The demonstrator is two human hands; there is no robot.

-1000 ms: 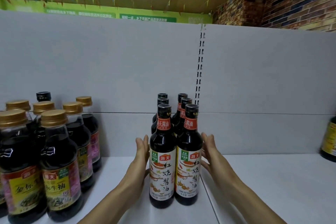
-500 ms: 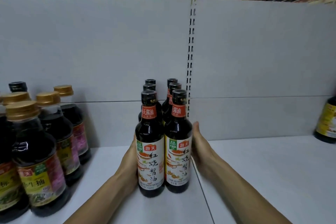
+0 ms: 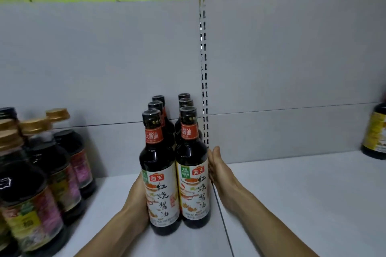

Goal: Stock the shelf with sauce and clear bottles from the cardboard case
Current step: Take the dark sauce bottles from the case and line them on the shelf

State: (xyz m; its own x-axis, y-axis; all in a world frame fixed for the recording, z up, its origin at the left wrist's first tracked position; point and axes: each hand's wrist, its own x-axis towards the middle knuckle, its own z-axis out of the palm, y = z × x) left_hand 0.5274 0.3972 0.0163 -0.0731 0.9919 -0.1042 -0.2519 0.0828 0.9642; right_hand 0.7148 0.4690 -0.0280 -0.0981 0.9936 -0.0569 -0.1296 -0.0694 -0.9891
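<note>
I see six soy sauce bottles point(image 3: 158, 162) standing upright in two rows of three on the white shelf point(image 3: 302, 194). The left hand point(image 3: 136, 196) lies against the block's 9 o'clock side, its fingers hidden behind the front bottle, so I cannot tell its grip. The right hand point(image 3: 219, 171) presses flat, fingers straight, on the 3 o'clock side. Gold-capped sauce bottles point(image 3: 52, 162) stand farther toward 9 o'clock.

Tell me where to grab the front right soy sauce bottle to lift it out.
Best take the front right bottle by its neck, from above: its body is packed against the front left bottle and those behind, but the neck stands free.
</note>
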